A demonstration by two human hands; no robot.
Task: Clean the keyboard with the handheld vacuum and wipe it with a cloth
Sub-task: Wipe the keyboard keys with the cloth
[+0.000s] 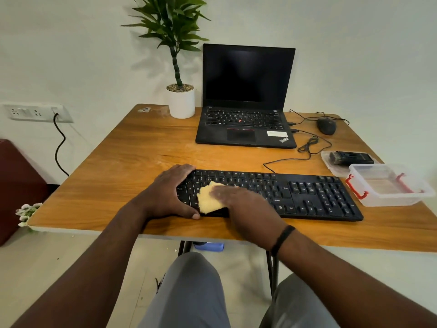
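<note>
A black keyboard [314,194] lies across the near part of the wooden table [132,157]. My left hand [169,192] grips the keyboard's left end, fingers over the far edge and thumb at the near edge. A yellow cloth [208,200] lies on the left keys. My right hand [238,200] presses flat on the cloth with straight fingers. The black handheld vacuum [352,158] rests in a clear lid at the right.
An open black laptop [246,124] stands at the back, a potted plant [181,100] to its left. A black mouse [326,126] and loose cables [307,147] lie to the right. A clear plastic box [387,185] with red clips sits at the right edge.
</note>
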